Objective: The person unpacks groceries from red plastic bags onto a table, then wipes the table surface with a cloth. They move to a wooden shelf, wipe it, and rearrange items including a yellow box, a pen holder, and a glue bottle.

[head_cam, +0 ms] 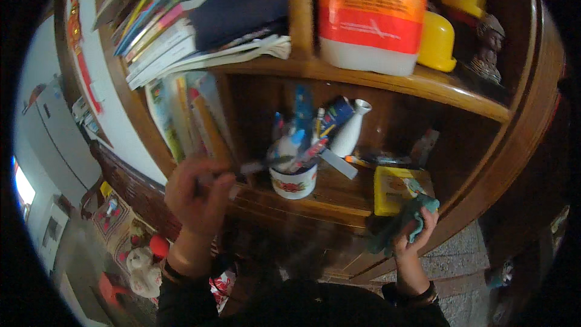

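Observation:
My left hand is raised before the lower shelf, left of a white mug with a red flower print. Its fingers are closed on a slim object, pale with a dark end, too blurred to name. That end overlaps the mug's rim in view. Pens, a blue ruler and a blue-capped bottle stand in the mug. In my right hand is a bunched green cloth, in front of a yellow-edged box at the shelf's right.
Behind the mug are a white narrow-necked vase and a tilted dark blue can. Above, the upper shelf carries a large white jug, yellow hat-shaped objects, a bust figurine and stacked books. A plush toy lies lower left.

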`<state>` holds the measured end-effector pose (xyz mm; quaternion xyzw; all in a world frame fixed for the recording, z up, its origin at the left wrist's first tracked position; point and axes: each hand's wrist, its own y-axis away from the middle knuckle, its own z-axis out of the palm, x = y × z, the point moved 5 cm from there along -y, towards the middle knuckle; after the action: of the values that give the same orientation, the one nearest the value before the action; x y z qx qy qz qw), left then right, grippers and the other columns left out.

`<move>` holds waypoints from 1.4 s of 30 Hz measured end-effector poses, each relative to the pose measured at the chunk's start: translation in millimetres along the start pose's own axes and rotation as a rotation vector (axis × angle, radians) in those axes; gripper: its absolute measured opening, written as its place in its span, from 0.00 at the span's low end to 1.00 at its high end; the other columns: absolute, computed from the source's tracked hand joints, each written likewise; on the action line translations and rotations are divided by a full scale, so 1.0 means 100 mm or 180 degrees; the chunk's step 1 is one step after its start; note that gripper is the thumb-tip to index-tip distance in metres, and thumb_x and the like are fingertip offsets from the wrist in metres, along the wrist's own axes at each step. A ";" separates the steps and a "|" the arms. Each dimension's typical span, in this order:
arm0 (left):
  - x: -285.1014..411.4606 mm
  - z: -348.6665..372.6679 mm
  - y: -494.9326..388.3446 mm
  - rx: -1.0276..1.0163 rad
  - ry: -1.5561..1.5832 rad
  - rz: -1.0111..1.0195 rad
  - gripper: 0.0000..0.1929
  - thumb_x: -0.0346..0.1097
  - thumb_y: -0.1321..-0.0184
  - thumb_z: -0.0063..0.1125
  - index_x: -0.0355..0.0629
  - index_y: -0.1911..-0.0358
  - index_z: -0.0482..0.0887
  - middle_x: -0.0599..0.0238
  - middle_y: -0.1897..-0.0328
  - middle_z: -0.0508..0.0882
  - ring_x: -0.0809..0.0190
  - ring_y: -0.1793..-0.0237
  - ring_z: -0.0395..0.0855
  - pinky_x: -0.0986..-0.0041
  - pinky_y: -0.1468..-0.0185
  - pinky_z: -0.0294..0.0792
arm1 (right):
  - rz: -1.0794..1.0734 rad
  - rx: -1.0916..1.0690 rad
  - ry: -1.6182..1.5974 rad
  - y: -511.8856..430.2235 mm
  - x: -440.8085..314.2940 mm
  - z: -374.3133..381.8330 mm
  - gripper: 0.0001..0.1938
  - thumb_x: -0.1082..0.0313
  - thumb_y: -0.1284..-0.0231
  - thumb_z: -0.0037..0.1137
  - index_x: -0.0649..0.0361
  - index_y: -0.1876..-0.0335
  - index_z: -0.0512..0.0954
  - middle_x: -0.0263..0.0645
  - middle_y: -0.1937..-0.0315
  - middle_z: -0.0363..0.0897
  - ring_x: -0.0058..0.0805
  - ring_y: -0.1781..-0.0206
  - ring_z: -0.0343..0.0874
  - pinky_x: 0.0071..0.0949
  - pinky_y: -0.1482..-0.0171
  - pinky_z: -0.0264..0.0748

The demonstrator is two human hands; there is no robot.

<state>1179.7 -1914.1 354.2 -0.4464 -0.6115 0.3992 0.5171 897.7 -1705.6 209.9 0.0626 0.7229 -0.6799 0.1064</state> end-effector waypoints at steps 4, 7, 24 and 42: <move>-0.27 0.15 -0.24 -0.0089 -0.0578 -0.0159 0.08 0.34 0.50 0.62 0.41 0.67 0.79 0.58 0.71 0.80 0.55 0.71 0.80 0.70 0.68 0.70 | -0.0084 0.0090 0.0041 0.01 -0.01 0.00 0.15 0.68 0.39 0.43 0.64 0.48 0.66 0.52 0.54 0.67 0.46 0.53 0.68 0.39 0.48 0.62; -0.40 0.40 -0.33 -0.0525 -0.0476 -0.0473 0.09 0.35 0.47 0.59 0.41 0.65 0.77 0.56 0.66 0.80 0.49 0.66 0.79 0.65 0.62 0.70 | -0.0072 0.0053 -0.0039 0.00 0.00 0.02 0.15 0.68 0.38 0.43 0.64 0.47 0.66 0.52 0.53 0.67 0.46 0.52 0.68 0.38 0.47 0.62; -0.47 1.27 -0.81 -0.2084 -0.0598 0.0188 0.16 0.38 0.34 0.37 0.31 0.68 0.75 0.42 0.70 0.79 0.39 0.65 0.76 0.56 0.59 0.67 | -0.0122 -0.0073 0.0380 -0.03 -0.13 0.07 0.15 0.77 0.41 0.40 0.66 0.48 0.66 0.50 0.54 0.67 0.44 0.52 0.68 0.37 0.47 0.63; -0.36 1.32 -0.86 -0.2692 0.0313 0.0590 0.13 0.40 0.38 0.47 0.36 0.68 0.77 0.51 0.73 0.78 0.45 0.68 0.75 0.64 0.63 0.68 | -0.0041 -0.0035 0.0531 -0.04 -0.14 0.13 0.19 0.80 0.52 0.44 0.64 0.51 0.69 0.51 0.60 0.69 0.46 0.60 0.69 0.34 0.54 0.65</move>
<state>1039.7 -1976.4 407.0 -0.6905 -0.6532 0.1366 0.2792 911.5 -1717.7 216.1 0.1139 0.7333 -0.6690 0.0418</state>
